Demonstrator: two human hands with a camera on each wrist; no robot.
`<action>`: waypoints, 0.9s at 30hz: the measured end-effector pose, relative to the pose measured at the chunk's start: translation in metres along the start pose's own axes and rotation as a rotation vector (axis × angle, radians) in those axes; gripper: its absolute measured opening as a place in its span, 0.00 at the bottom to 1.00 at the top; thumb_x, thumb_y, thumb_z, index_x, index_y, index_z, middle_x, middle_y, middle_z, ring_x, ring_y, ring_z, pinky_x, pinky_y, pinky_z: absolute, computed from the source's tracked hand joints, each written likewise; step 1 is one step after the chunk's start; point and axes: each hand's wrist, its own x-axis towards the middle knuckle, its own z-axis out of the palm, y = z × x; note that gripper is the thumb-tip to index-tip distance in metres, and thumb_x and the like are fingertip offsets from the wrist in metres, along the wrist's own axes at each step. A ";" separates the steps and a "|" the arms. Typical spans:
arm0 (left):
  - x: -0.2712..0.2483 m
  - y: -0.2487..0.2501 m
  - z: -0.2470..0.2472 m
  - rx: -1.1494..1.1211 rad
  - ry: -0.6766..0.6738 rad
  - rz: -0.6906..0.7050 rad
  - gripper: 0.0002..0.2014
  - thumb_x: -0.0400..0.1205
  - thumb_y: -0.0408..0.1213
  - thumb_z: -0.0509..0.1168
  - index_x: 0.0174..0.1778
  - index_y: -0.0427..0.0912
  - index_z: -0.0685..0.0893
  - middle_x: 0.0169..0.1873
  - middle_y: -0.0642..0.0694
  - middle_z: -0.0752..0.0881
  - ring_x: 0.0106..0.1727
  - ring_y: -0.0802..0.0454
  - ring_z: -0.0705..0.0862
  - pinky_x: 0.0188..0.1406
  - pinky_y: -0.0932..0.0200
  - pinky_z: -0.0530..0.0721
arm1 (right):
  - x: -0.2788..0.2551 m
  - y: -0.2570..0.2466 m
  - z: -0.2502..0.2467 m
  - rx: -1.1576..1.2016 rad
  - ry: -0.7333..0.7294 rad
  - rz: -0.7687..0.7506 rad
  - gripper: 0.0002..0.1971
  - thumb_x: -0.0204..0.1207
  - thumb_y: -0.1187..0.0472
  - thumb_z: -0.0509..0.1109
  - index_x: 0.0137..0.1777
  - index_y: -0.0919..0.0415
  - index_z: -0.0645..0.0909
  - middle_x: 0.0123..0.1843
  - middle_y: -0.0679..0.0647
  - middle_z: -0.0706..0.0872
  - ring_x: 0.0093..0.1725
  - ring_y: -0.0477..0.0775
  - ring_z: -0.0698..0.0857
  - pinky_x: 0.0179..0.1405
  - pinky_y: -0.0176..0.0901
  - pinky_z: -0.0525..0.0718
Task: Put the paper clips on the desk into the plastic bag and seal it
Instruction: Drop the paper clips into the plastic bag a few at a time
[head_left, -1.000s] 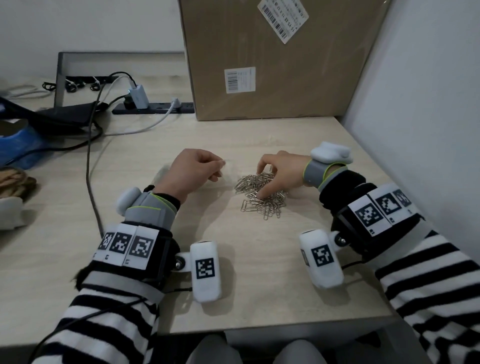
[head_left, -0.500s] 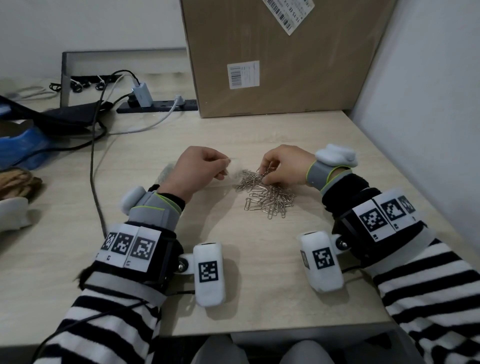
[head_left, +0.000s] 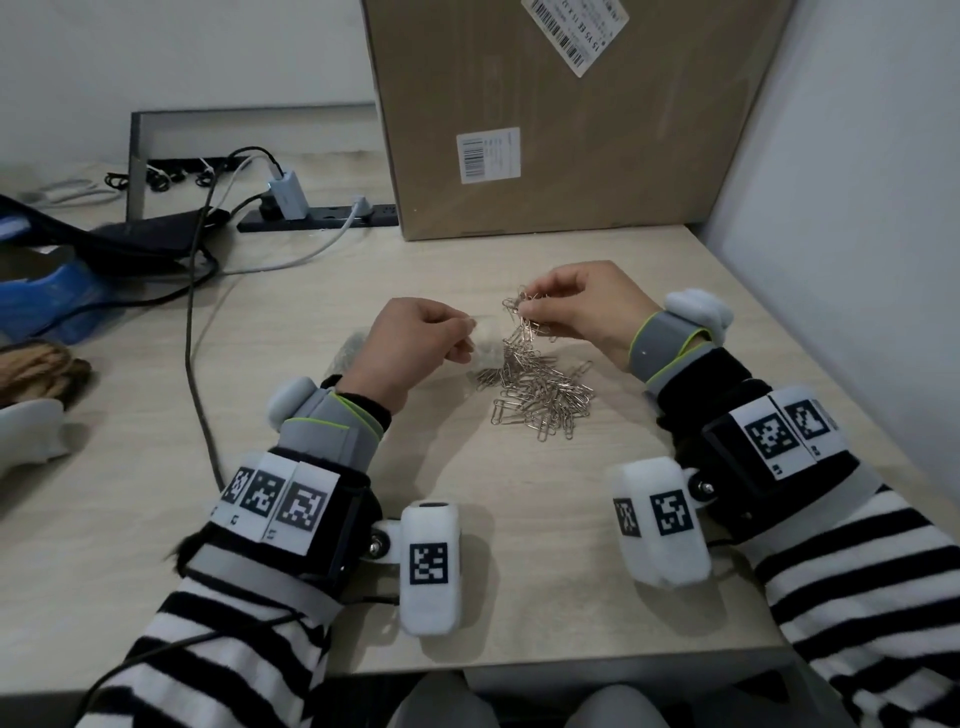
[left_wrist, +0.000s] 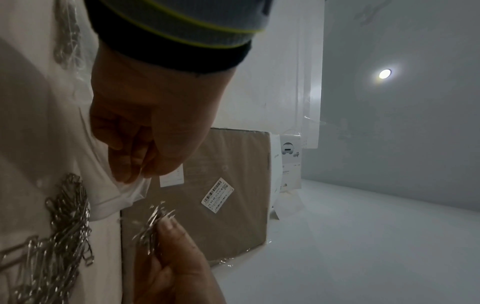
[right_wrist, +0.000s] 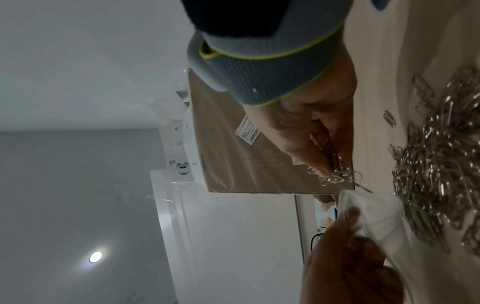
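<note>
Fingertips (head_left: 524, 310) of my right hand (head_left: 582, 306) pinch a tangled bunch of clips (head_left: 522, 325) above the heap (head_left: 540, 395) on the desk (head_left: 519, 571), the bag (head_left: 485, 345) gripped in my left hand (head_left: 410, 348) just to their left, while my left wrist view alone shows its open mouth (left_wrist: 122, 197) facing them.

Office — desk (head_left: 291, 415), power strip (head_left: 332, 218), cardboard box (head_left: 571, 130)

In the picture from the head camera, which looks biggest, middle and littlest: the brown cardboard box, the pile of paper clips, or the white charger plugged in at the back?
1. cardboard box, by far the biggest.
2. pile of paper clips.
3. white charger, littlest, though it sits farther from the camera, so it looks smaller than it is.
</note>
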 end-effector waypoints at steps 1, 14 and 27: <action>-0.001 0.001 0.001 -0.023 -0.001 -0.016 0.08 0.80 0.31 0.67 0.48 0.31 0.87 0.28 0.46 0.85 0.21 0.64 0.82 0.21 0.74 0.72 | 0.000 -0.002 0.002 0.035 -0.001 -0.016 0.09 0.69 0.74 0.74 0.36 0.60 0.82 0.35 0.56 0.84 0.27 0.41 0.84 0.32 0.30 0.87; -0.007 0.009 0.006 -0.332 -0.041 -0.124 0.07 0.81 0.27 0.62 0.40 0.34 0.83 0.28 0.42 0.83 0.22 0.62 0.82 0.23 0.70 0.69 | -0.001 0.000 0.022 -0.245 0.043 -0.198 0.09 0.66 0.67 0.79 0.35 0.53 0.84 0.29 0.51 0.84 0.31 0.50 0.83 0.42 0.46 0.87; -0.004 0.010 0.001 -0.383 -0.005 -0.068 0.07 0.82 0.28 0.63 0.52 0.30 0.84 0.30 0.44 0.82 0.23 0.64 0.82 0.22 0.72 0.69 | -0.007 -0.011 0.019 -0.505 -0.009 -0.301 0.06 0.76 0.57 0.69 0.50 0.52 0.85 0.26 0.43 0.83 0.37 0.55 0.85 0.39 0.40 0.78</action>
